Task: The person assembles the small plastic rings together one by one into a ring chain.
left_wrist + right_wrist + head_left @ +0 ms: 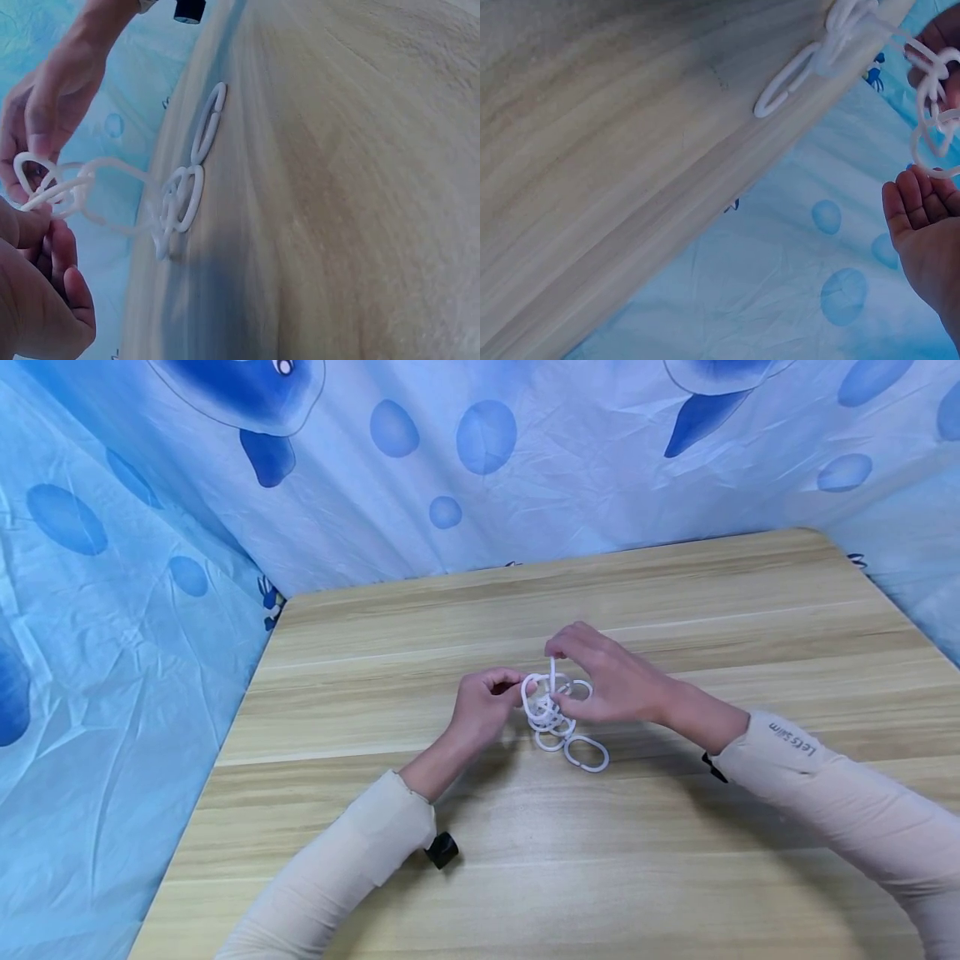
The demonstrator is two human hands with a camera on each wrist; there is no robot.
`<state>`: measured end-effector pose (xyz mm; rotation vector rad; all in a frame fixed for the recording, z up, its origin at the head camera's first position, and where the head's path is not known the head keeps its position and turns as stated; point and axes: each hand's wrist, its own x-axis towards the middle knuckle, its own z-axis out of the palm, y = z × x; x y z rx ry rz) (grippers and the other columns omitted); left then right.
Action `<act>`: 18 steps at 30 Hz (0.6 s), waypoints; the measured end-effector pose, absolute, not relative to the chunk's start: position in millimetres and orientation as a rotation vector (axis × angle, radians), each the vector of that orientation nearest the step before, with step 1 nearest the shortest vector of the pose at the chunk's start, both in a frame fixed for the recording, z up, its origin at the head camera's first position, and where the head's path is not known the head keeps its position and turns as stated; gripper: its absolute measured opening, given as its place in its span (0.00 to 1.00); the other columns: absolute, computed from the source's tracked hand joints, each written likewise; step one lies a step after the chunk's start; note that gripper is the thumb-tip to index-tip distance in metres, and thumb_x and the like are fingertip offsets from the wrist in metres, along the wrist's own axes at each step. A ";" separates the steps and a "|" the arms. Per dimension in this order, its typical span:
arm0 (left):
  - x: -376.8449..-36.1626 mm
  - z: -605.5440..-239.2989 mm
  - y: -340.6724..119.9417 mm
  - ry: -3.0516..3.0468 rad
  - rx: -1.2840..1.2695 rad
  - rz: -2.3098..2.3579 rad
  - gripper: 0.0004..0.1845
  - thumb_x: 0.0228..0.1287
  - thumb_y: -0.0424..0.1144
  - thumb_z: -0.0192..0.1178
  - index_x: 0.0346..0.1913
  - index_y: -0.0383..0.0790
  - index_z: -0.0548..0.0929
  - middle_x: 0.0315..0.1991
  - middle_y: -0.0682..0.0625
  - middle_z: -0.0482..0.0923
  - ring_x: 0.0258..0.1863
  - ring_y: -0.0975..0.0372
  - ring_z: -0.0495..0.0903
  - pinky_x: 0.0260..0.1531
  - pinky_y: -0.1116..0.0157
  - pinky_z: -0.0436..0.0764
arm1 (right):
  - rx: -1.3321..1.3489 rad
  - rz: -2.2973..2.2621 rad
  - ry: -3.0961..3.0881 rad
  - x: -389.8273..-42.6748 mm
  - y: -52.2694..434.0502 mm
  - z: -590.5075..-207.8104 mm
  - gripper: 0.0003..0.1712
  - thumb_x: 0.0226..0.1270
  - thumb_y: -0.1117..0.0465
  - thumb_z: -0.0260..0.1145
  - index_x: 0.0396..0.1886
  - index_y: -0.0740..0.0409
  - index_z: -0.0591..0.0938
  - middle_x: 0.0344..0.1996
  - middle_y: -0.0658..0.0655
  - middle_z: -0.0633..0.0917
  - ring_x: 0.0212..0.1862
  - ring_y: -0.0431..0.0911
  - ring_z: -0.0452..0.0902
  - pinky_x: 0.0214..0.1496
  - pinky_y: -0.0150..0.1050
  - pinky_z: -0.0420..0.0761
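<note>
A chain of white plastic C-shaped links [549, 720] hangs bunched between the two hands, its lower part down on the wooden table. My left hand [480, 708] pinches a link between thumb and index finger at the left of the bunch. From the right, my right hand [618, 681] holds another link [552, 670] upright, fingers at its top and thumb lower down. One oval end link [206, 127] lies flat on the wood, its small gap showing in the left wrist view. Several links overlap, so some of their joins are hidden.
The wood-grain table [360, 827] spreads around both forearms. Blue curtains with whale and bubble prints [480, 485] hang behind its back edge and down the left side. A black wrist camera [442, 850] sits under the left sleeve.
</note>
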<state>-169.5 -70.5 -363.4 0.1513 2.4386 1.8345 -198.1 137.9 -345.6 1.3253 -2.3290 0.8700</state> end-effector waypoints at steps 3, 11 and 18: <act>-169.0 -362.1 -70.5 2.408 0.191 1.851 0.07 0.60 0.35 0.67 0.38 0.34 0.87 0.36 0.47 0.86 0.34 0.63 0.81 0.39 0.65 0.81 | 1.326 0.840 -2.314 -198.1 136.6 -347.9 0.24 0.51 0.57 0.69 0.47 0.63 0.76 0.43 0.57 0.78 0.48 0.47 0.71 0.48 0.42 0.75; -167.1 -364.7 -70.8 2.370 0.263 1.862 0.09 0.64 0.31 0.62 0.44 0.33 0.86 0.43 0.44 0.85 0.39 0.60 0.82 0.43 0.62 0.82 | 1.296 0.796 -2.269 -200.4 137.3 -348.5 0.28 0.50 0.56 0.71 0.48 0.65 0.75 0.44 0.58 0.78 0.49 0.48 0.71 0.50 0.42 0.75; -168.9 -362.0 -71.8 2.357 0.179 1.924 0.12 0.66 0.42 0.62 0.43 0.35 0.85 0.40 0.44 0.83 0.34 0.57 0.79 0.46 0.49 0.79 | 1.307 0.753 -2.247 -200.4 136.9 -348.9 0.28 0.50 0.56 0.70 0.49 0.67 0.74 0.45 0.59 0.77 0.49 0.50 0.70 0.52 0.42 0.74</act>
